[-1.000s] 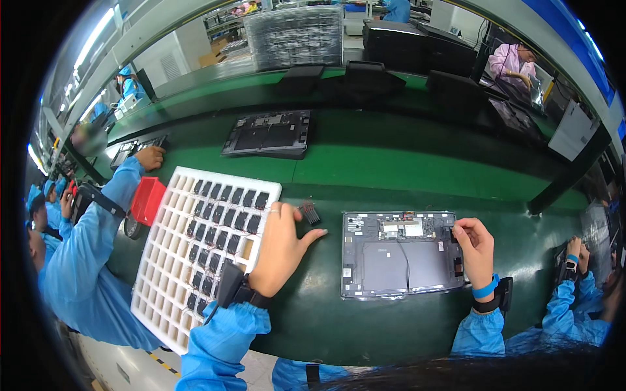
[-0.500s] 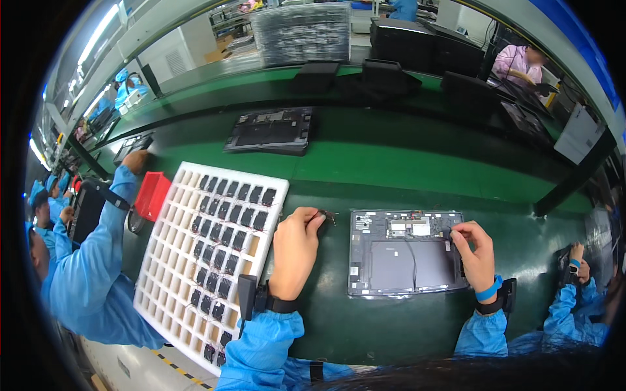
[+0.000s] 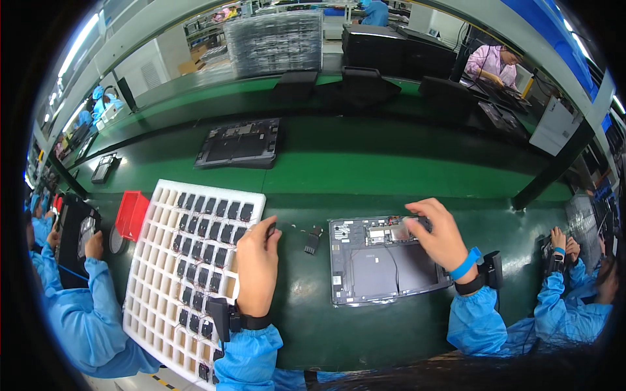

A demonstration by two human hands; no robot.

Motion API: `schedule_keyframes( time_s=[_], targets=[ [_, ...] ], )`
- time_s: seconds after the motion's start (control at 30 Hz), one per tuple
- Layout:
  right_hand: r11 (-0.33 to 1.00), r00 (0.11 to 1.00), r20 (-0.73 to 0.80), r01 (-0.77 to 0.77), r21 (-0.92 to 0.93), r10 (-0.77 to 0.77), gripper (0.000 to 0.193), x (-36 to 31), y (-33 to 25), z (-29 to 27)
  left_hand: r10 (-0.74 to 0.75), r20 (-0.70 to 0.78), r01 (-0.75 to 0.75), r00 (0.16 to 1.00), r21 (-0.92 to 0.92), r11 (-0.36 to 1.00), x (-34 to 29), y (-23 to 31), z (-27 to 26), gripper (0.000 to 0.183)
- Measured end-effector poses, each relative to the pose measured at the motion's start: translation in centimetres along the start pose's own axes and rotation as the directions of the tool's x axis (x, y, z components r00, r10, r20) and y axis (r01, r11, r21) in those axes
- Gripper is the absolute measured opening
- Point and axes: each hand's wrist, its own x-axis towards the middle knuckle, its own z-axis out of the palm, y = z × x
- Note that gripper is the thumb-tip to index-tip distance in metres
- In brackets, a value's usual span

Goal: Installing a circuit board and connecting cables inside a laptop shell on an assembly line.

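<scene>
My left hand point(image 3: 256, 264) is beside the right edge of a white foam tray point(image 3: 153, 260), its thumb and index finger closed near a small dark bit that I cannot make out. To its right, a small black part point(image 3: 313, 241) with thin wires lies on the green bench. My right hand point(image 3: 438, 236) is over the upper right of an opened grey device chassis point(image 3: 345, 260), thumb and index apart and slightly blurred. Whether its fingertips touch the boards is hard to tell. The tray holds rows of black wired parts point(image 3: 215, 249), with vacant pockets on its left side.
A red bin point(image 3: 132, 215) stands behind the tray's left edge. Another opened chassis point(image 3: 238, 146) lies farther back on the bench. Co-workers in blue sleeves sit at left point(image 3: 98, 313) and right point(image 3: 567, 306). A dark frame post point(image 3: 554, 163) rises at the right.
My left hand has drawn back left toward the tray, and the wired black part now lies on the bench. My right hand has moved from the chassis's right edge over its upper part. The view has shifted.
</scene>
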Motion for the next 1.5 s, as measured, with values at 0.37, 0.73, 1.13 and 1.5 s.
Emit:
schedule_keyframes(
  time_s=[0.37, 0.73, 1.13, 1.5],
  targets=[
    [0.988, 0.993, 0.043, 0.117, -0.102, -0.114, 0.023, 0.3, 0.6, 2.1, -0.074, 0.518, 0.441, 0.852, -0.636, 0.633, 0.9, 8.5, 1.3, 0.025],
    [0.927, 0.924, 0.09, 0.374, -0.009, -0.372, 0.04, -1.2, -9.2, 1.3, 0.103, 0.224, -0.008, 0.969, -0.39, 0.921, -1.2, 11.6, 2.2, 0.01],
    [0.415, 0.89, 0.381, -0.454, 0.789, 0.249, 0.011, -1.7, -7.7, 2.6, -0.058, 0.334, 0.281, 0.941, -0.672, 0.685, -3.1, 13.0, 2.8, 0.013],
    [0.472, 0.873, 0.41, -0.487, 0.735, 0.263, 0.023, -0.8, -6.7, 2.1, -0.183, 0.439, 0.468, 0.88, -0.736, 0.489, -3.2, 12.4, 3.4, 0.014]
  ],
)
